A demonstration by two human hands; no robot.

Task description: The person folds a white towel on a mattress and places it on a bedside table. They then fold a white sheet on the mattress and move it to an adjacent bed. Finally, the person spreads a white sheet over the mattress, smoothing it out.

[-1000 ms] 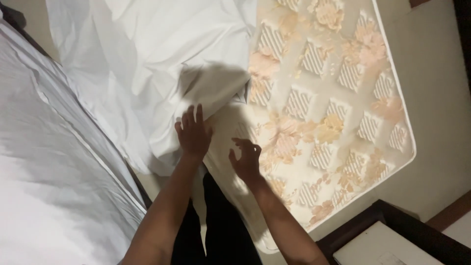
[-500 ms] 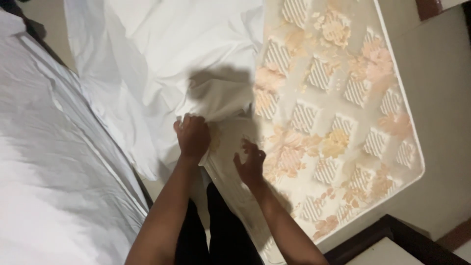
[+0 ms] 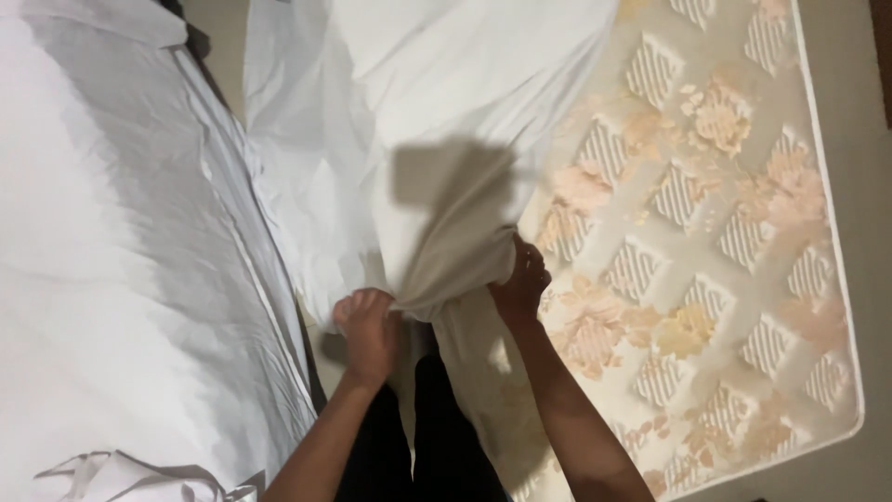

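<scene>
Now the sheet [image 3: 437,186] is bunched and gripped by both closed hands, left [image 3: 369,327] and right [image 3: 520,284], lifted off the mattress [image 3: 725,232] lower centre; a second ago it lay flat.

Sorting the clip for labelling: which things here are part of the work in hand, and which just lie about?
In hand:
white sheet, bunched in left hand and right hand
floral mattress, partly under it

Lying about:
made-up white bed
crumpled white cloth

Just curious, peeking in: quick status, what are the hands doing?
Left hand shut on white sheet, bunched. Right hand gripping the same sheet. Flowered mattress half bare. Second bed close on the left.
</scene>
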